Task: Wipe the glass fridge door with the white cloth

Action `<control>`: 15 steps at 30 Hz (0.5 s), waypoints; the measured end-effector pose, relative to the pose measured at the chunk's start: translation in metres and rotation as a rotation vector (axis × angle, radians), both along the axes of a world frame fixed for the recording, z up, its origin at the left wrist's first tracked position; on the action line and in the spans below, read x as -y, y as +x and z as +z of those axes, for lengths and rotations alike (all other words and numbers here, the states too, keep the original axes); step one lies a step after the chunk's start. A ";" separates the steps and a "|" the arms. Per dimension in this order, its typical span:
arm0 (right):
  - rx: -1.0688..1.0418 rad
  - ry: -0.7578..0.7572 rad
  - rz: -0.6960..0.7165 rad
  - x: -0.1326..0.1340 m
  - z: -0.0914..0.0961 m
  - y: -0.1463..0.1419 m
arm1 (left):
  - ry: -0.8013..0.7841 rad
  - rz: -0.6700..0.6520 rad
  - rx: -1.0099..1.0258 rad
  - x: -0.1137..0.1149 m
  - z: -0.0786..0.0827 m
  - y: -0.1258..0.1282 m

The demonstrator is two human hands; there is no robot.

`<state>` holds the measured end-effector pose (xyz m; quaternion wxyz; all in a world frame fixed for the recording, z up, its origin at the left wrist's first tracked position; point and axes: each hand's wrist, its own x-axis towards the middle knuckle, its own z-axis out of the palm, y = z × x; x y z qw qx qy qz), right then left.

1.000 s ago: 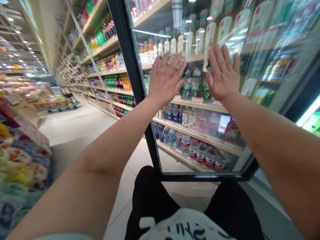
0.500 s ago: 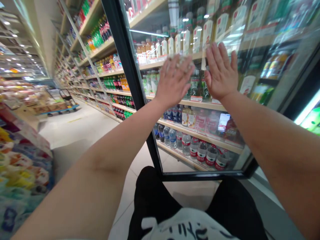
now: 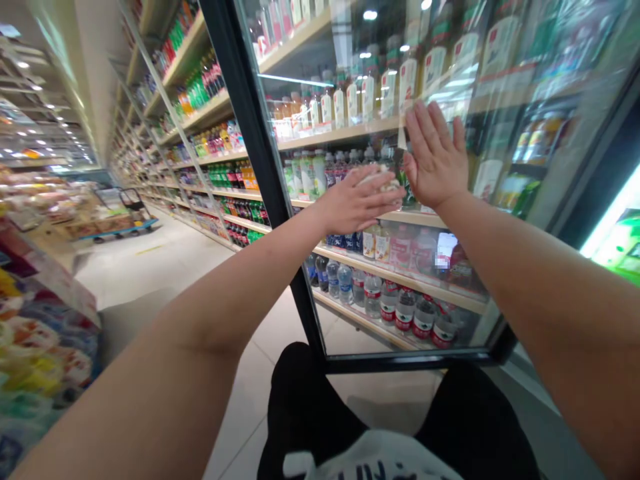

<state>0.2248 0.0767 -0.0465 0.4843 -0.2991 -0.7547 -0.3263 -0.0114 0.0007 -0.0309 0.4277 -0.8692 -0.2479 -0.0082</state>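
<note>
My left hand (image 3: 353, 200) presses a crumpled, pale patterned cloth (image 3: 384, 175) to the glass pane of a black-framed door (image 3: 400, 363). Its fingers point right and cover part of the cloth. Just right of it, my right hand (image 3: 439, 163) lies against the same pane, palm to the glass, fingers stretched upward and holding nothing. The door stands swung out in front of my knees (image 3: 295, 380). Bottles on shelves show in and through the glass.
Long shelves of drink bottles (image 3: 227, 175) run along the aisle at left. Packaged goods (image 3: 40, 347) are stacked at the near left, with a blue flat trolley (image 3: 120, 230) farther off. A lit cooler interior (image 3: 617, 233) shows at the right edge.
My left hand has slid down and to the right on the glass with the cloth, turning from pointing upward to pointing right. My right hand stays flat on the pane; the view tilts slightly.
</note>
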 end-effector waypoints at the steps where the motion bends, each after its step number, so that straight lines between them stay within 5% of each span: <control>1: 0.007 0.009 -0.024 0.001 0.000 0.000 | 0.031 -0.005 0.013 -0.001 0.004 -0.002; 6: -0.006 0.023 -0.041 -0.001 0.000 -0.001 | 0.342 0.020 0.519 -0.006 0.017 -0.001; 11: -0.009 0.007 -0.025 -0.001 -0.001 -0.001 | 0.073 -0.018 -0.025 -0.001 0.007 0.001; 15: -0.033 -0.012 -0.005 0.000 0.000 -0.001 | 0.264 0.035 0.205 0.001 0.024 -0.003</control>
